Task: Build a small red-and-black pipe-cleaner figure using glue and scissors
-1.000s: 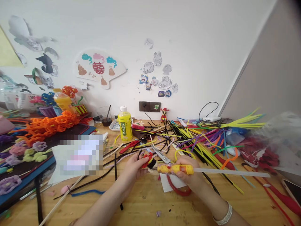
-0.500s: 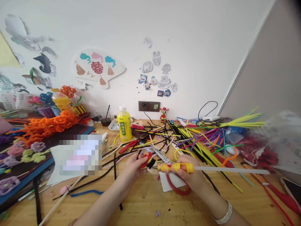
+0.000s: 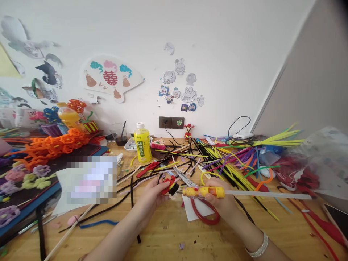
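Observation:
My left hand [image 3: 152, 194] pinches a small red and black pipe-cleaner figure [image 3: 170, 185] just above the wooden desk [image 3: 163, 232]. My right hand [image 3: 221, 201] is closed round a yellow-orange glue gun [image 3: 202, 192], its nozzle touching the figure. A long translucent glue stick [image 3: 266, 195] sticks out of the gun's back to the right. Red-handled scissors [image 3: 201, 214] lie under my right hand on a white paper scrap, blades pointing up-left.
Loose pipe cleaners [image 3: 228, 159] in many colours cover the desk's middle and right. A yellow drink bottle [image 3: 142, 143] stands behind my hands. Orange and purple pipe-cleaner flowers [image 3: 54, 143] lie on a dark board at left. A phone [image 3: 337, 217] lies at the right edge.
Both hands keep their hold and have barely moved. The view has shifted slightly, so everything sits a little lower-left than before.

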`<action>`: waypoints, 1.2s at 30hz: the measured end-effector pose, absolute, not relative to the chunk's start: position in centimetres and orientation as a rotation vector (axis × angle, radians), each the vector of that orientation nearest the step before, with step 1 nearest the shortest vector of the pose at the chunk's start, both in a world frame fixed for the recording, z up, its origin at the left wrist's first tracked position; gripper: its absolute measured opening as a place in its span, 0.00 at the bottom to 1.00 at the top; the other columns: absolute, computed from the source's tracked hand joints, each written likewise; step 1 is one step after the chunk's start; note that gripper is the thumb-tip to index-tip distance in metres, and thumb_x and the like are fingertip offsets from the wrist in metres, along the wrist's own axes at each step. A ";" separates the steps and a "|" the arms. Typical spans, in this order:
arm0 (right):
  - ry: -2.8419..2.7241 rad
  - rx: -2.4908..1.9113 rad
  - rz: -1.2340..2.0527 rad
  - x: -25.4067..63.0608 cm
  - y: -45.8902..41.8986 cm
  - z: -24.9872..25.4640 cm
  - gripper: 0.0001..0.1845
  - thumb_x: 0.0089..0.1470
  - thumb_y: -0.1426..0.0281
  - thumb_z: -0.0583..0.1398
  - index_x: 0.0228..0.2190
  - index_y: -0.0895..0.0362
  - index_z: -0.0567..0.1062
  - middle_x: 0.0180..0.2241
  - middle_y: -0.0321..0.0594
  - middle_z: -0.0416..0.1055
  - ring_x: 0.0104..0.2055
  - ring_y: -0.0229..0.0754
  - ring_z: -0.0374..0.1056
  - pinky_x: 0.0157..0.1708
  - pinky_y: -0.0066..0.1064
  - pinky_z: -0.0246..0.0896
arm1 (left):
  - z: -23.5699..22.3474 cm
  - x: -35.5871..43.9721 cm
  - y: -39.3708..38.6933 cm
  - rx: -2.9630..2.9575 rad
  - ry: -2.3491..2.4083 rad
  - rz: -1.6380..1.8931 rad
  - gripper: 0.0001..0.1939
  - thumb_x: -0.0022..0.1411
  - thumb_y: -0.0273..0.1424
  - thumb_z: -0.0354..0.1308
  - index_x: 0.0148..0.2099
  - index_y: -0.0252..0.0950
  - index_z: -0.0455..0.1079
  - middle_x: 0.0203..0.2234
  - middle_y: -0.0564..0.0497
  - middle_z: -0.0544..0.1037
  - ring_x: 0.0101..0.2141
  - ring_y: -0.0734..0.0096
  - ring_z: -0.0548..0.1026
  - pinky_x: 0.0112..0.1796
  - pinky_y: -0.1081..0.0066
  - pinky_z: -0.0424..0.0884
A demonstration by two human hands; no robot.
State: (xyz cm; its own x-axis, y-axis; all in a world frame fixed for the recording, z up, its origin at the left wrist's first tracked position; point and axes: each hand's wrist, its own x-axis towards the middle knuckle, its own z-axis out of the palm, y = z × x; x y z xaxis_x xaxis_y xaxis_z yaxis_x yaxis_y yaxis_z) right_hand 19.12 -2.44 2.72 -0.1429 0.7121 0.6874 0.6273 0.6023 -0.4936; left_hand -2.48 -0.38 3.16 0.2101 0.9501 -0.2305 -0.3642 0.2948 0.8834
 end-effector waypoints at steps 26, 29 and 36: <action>-1.780 -1.134 0.182 19.6 -2.2 2.6 0.31 0.49 0.43 0.44 0.14 0.55 0.58 0.15 0.32 0.54 0.18 0.35 0.52 0.19 0.28 0.46 | 3.3 -2.7 -0.3 0.809 0.932 1.066 0.10 0.45 0.28 0.63 0.28 0.36 0.64 0.24 0.55 0.72 0.26 0.75 0.70 0.27 0.75 0.67; -1.773 -1.135 0.181 19.6 -2.2 2.6 0.30 0.50 0.44 0.45 0.13 0.55 0.57 0.15 0.32 0.52 0.18 0.35 0.51 0.19 0.28 0.46 | 3.4 -2.7 -0.4 0.808 0.926 1.067 0.10 0.45 0.29 0.63 0.28 0.37 0.64 0.23 0.56 0.72 0.26 0.75 0.70 0.27 0.75 0.67; -1.762 -1.139 0.191 19.5 -2.1 2.5 0.29 0.50 0.45 0.46 0.14 0.55 0.56 0.16 0.31 0.52 0.18 0.35 0.51 0.19 0.28 0.47 | 3.8 -2.6 -0.6 0.819 0.920 1.072 0.10 0.46 0.28 0.63 0.27 0.37 0.62 0.22 0.58 0.70 0.25 0.75 0.70 0.27 0.75 0.67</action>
